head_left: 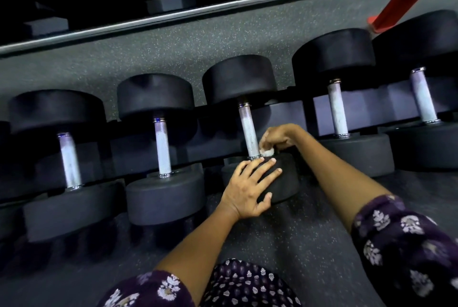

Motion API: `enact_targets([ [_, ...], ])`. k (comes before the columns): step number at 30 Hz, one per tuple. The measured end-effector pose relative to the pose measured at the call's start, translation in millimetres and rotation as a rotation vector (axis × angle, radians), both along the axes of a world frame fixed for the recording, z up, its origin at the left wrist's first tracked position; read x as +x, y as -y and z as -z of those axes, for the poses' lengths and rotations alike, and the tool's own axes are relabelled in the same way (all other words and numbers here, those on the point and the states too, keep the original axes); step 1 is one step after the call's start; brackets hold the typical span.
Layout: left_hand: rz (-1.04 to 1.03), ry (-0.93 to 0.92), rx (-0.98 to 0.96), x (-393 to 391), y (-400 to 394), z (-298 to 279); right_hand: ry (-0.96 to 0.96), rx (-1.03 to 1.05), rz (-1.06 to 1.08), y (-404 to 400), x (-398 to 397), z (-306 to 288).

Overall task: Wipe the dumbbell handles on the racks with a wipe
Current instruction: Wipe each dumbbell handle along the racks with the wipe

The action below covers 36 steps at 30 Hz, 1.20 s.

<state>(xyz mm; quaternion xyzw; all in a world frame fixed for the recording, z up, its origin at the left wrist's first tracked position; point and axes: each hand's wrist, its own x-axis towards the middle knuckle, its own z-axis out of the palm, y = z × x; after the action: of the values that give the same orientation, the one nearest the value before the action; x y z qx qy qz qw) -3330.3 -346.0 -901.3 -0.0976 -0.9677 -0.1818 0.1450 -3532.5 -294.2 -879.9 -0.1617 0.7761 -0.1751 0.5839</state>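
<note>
Head view looks down on a low rack of round black dumbbells, and the middle dumbbell's knurled handle (249, 130) runs away from the person, its long axis tilting slightly left toward the far head. The right hand (281, 136) sits at the handle's near end, on its right side, fingers pinching a small folded white wipe (267, 152) against the steel. The left hand (250, 186) lies spread and flat on the near weight head (285, 182), steadying it. The rest of the handle lies up and away from the wipe
</note>
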Motion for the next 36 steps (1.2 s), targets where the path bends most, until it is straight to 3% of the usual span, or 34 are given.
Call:
enact_targets([
  [3, -0.007, -0.006, 0.008, -0.5, 1.3, 1.6, 0.149, -0.017, 0.080, -4.5, -10.7, 3.3],
  [7, -0.002, -0.004, -0.012, -0.2, 2.4, 2.2, 0.020, -0.006, 0.011, 4.9, -0.8, 16.3],
  [11, 0.001, 0.013, 0.011, 1.3, -1.3, 1.8, 0.151, -0.035, 0.076, -3.9, -10.6, 11.6],
  [15, -0.014, 0.004, -0.006, -1.3, 2.0, 2.1, -0.071, -0.037, 0.006, 9.3, 8.5, 14.9],
  [17, -0.017, 0.011, 0.013, 0.4, -0.6, 1.6, -0.032, -0.035, -0.028, 9.2, 4.6, 19.4],
  [20, -0.011, 0.006, 0.027, 0.6, -1.2, 0.7, 0.241, -0.148, 0.273, 3.3, -15.2, 18.7],
  [22, -0.009, 0.005, 0.017, -0.7, 0.3, 0.5, 0.305, -0.242, 0.465, 4.8, -20.4, 18.0],
  [28, -0.001, 0.020, 0.015, 1.2, 0.3, 1.1, 0.383, -0.117, 0.245, -0.7, -11.0, 15.4],
  [33, -0.007, 0.031, 0.016, 0.3, 0.2, 0.1, 0.389, -0.396, 0.682, 19.2, -26.0, 3.0],
  [36, -0.006, 0.025, 0.027, 1.6, 0.1, 0.6, 0.357, -0.256, 0.550, 10.8, -18.1, 4.5],
])
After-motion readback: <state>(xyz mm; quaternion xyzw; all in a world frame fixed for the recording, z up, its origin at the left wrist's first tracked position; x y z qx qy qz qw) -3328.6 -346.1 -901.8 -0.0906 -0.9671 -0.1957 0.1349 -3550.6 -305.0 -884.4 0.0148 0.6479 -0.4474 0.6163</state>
